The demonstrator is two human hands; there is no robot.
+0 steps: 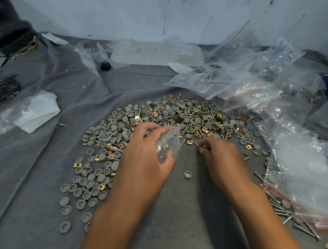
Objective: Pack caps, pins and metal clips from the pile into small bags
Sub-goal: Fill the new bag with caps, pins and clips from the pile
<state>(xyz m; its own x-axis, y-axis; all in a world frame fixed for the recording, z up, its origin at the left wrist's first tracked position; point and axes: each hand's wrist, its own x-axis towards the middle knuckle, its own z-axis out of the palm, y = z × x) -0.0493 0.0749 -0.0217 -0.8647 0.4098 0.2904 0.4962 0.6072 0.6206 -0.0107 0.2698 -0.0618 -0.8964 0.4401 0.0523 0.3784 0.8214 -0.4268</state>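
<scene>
My left hand (147, 153) grips a small clear plastic bag (168, 143); my right hand's (220, 157) fingers (204, 148) pinch a thin silver metal pin (196, 144) beside the pile of grey round caps (103, 134).

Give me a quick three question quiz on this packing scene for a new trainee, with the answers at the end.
1. True or false: the left hand holds a small clear bag.
2. What is the right hand pinching: A) a grey cap, B) a pin, C) a metal clip?
3. Fill in: the pile lies on a grey ____.

Key: 1 true. 2 B. 3 cloth.
</scene>
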